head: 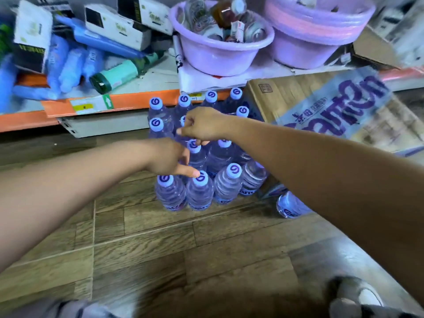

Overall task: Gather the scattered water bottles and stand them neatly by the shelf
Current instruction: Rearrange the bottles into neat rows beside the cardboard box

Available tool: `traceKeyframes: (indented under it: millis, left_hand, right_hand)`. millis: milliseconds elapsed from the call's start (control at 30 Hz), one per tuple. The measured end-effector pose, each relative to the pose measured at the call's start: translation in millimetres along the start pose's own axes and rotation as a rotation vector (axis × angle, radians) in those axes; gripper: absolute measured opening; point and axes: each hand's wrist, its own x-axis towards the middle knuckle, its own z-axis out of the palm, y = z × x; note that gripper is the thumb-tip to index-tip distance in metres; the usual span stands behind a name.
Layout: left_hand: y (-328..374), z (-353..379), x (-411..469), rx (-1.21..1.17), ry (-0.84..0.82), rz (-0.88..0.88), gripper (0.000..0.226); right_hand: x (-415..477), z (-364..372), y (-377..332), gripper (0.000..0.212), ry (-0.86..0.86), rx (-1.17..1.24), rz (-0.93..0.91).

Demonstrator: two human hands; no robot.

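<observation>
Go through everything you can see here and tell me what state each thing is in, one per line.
Water bottle cluster: upright, capped, grouped before the shelf.
Stray bottle: on the floor right of the cluster, partly hidden by the arm.
Left hand: index finger on a front bottle cap.
Right hand: fingers pinched over a middle bottle's cap.
Cardboard box: tilted against the shelf.
Purple basin: filled with clutter.

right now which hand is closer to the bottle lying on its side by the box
Right. The right hand is above the standing bottles, and its forearm passes over the fallen bottle. The left hand is farther left, a finger on a front-row cap.
</observation>
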Motion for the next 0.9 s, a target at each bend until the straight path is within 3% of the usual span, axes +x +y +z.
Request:
traceKeyframes:
  millis: [100, 233, 333, 433, 700, 800, 900]
  left_hand:
    - [13, -8, 6, 0.068, -0.005, 0.015, 0.057]
    - [34, -10, 22, 0.042, 0.175, -0.012, 0.075]
    - [53, -9, 22, 0.076, 0.244, -0.123, 0.081]
    - [71, -4, 16, 0.096, 0.247, -0.276, 0.080]
    - [129, 18, -11, -0.145, 0.300, -0.589, 0.077]
    - [147, 34, -14, -0.223, 0.326, -0.620, 0.077]
    - [150, 49, -4, -0.151, 0.363, -0.588, 0.078]
  right_hand:
    - [-19, -23, 30, 0.035, 0.047, -0.102, 0.053]
    - [-30, -23, 78, 0.031, 0.030, -0.220, 0.046]
    - [-36, -18, 107, 0.060, 0.034, -0.240, -0.011]
    - [-41, -17, 125, 0.072, 0.012, -0.328, -0.091]
    - [-88, -14, 155, 0.069, 0.081, -0.323, -0.213]
    - [-103, -1, 160, 0.067, 0.052, -0.333, -0.239]
    - [-103, 18, 161, 0.066, 0.044, -0.300, -0.247]
